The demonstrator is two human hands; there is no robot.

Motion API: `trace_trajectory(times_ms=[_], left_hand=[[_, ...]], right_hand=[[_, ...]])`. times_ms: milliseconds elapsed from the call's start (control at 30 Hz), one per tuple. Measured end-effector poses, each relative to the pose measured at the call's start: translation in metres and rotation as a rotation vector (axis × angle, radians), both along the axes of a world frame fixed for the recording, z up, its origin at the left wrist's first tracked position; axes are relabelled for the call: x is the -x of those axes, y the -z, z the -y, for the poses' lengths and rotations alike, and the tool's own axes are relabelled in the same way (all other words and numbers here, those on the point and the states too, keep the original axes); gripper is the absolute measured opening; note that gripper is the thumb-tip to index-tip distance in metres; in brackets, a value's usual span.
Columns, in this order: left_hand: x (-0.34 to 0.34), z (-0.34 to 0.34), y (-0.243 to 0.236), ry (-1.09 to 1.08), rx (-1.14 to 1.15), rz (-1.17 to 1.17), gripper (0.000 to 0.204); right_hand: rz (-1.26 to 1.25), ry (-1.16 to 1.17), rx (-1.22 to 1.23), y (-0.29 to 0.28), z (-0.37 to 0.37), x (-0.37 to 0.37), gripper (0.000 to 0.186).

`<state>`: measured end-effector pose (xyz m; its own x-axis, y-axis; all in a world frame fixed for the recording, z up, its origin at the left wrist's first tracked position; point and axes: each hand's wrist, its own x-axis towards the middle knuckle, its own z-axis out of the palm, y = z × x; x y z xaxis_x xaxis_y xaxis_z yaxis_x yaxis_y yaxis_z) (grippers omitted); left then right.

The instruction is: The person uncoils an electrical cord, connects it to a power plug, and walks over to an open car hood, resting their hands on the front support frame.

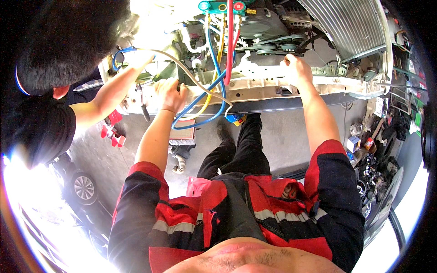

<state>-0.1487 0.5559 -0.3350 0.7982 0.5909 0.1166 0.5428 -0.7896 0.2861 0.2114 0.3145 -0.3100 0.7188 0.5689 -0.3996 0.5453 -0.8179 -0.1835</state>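
My left hand (pixel 171 94) is closed over the pale metal front crossbeam (pixel 255 90) of a car, left of the dangling hoses. Farther right, my right hand (pixel 298 72) is curled over the far edge of the same beam; its fingertips are partly hidden. Between my hands hang a blue hose (pixel 199 123), a yellow hose (pixel 221 54) and a red hose (pixel 230 43). They run down from a green manifold gauge set (pixel 222 7) at the top. A thin beige hose (pixel 182 65) crosses toward the left.
At left a co-worker in a dark shirt reaches a forearm (pixel 102 101) into the engine bay. Pulleys with a belt (pixel 266 48) lie beyond the beam. A finned metal panel (pixel 348 27) leans at far right. Below are an air filter (pixel 183 132) and a blue-yellow object (pixel 236 119).
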Motion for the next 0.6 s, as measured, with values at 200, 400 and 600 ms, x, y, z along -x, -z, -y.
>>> trace_trajectory(times_ms=[200, 400, 600], left_hand=[[0.000, 0.000, 0.002, -0.022, -0.010, -0.011, 0.021], [-0.001, 0.000, 0.000, -0.009, 0.023, -0.002, 0.022], [-0.002, 0.000, 0.000, -0.010, -0.005, 0.017, 0.022]], right_hand=[[-0.013, -0.005, 0.024, -0.005, -0.003, 0.002, 0.032], [-0.008, 0.005, 0.010, -0.004, -0.001, 0.002, 0.030], [-0.055, -0.002, 0.068, -0.012, -0.005, 0.003, 0.038]])
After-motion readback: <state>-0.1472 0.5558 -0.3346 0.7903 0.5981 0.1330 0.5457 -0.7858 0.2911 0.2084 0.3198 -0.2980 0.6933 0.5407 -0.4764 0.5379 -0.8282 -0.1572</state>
